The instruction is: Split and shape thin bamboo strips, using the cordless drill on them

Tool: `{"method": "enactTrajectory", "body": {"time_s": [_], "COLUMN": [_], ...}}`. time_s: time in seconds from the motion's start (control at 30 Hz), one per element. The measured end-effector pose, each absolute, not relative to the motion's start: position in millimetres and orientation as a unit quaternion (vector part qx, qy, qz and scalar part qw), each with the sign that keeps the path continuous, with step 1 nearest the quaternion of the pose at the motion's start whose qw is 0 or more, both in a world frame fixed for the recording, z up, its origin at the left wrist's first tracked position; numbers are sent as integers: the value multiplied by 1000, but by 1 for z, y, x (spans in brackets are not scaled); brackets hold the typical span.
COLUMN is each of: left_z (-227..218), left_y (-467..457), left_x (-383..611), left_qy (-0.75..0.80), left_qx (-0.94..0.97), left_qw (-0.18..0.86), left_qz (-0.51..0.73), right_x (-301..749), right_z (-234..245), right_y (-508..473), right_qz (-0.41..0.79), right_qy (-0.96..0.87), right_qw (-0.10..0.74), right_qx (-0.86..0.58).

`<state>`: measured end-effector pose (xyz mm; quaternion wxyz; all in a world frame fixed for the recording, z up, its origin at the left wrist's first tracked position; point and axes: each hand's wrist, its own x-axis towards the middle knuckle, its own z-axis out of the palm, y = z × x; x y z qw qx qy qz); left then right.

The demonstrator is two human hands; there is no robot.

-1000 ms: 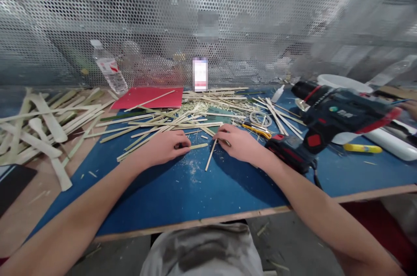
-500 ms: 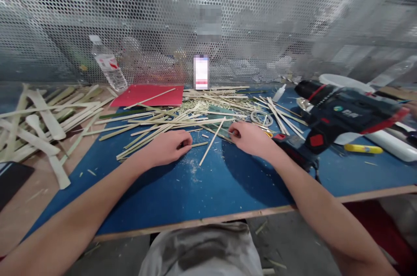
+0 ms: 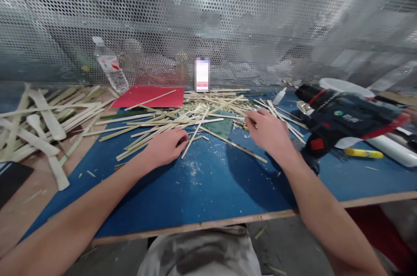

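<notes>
My left hand (image 3: 167, 145) rests low over the table with its fingers curled and thumb against the index finger. A thin bamboo strip (image 3: 194, 138) comes out at its fingertips. A longer pale strip (image 3: 199, 125) slants up right beside the same fingertips. My right hand (image 3: 269, 130) is held further right, fingers bent inward; what they hold, if anything, is hidden. Just left of it lie a small tool (image 3: 240, 124) with a yellow part, only partly visible, and a green mat (image 3: 220, 127). Another strip (image 3: 239, 148) lies diagonally between my hands.
A pile of bamboo strips (image 3: 169, 122) spreads across the blue table top (image 3: 202, 198). Wider bamboo pieces (image 3: 45, 115) are heaped at left. A cordless drill (image 3: 342, 115) stands at right near a yellow-handled tool (image 3: 364, 153). Behind are a red folder (image 3: 150, 96), a bottle (image 3: 112, 67) and a phone (image 3: 202, 74).
My right hand has moved right, over where a clear ring lay. The slanted pale strip now lies further left, against my left fingertips. A strip now lies diagonally between my hands.
</notes>
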<state>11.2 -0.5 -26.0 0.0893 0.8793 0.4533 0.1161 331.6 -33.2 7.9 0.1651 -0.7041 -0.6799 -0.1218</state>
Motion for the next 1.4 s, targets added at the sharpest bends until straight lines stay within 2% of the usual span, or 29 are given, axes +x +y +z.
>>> {"method": "enactTrajectory", "body": {"time_s": [0.1, 0.27, 0.33, 0.5, 0.67, 1.03, 1.13, 1.3, 1.4], "left_z": [-25, -23, -21, -13, -7, -8, -2, 1, 3], "left_y": [1, 2, 4, 5, 4, 2, -9, -25, -28], "left_x": [11, 10, 7, 3, 5, 8, 14, 29, 33], "left_qy": [498, 572, 583, 579, 542, 544, 469, 434, 424], "left_qx": [857, 814, 808, 813, 833, 820, 862, 859, 838], "left_qw": [73, 32, 21, -30, -63, -40, -1, 134, 194], "left_qz": [111, 95, 83, 55, 87, 171, 195, 236, 284], "right_x": [328, 340, 349, 351, 325, 302, 299, 285, 274], "right_z": [9, 0, -5, -6, 3, -18, -14, -6, -5], "right_y": [-34, -28, -23, -17, -26, -28, -31, -39, -42], "right_qz": [-124, -116, -108, -58, -9, 35, 105, 360, 460], "right_qy": [-685, -666, -664, -703, -739, -776, -764, -659, -592], "right_qw": [205, 104, 101, 192, 300, 351, 384, 496, 535], "right_qx": [-688, -730, -733, -682, -604, -523, -508, -437, -390]}}
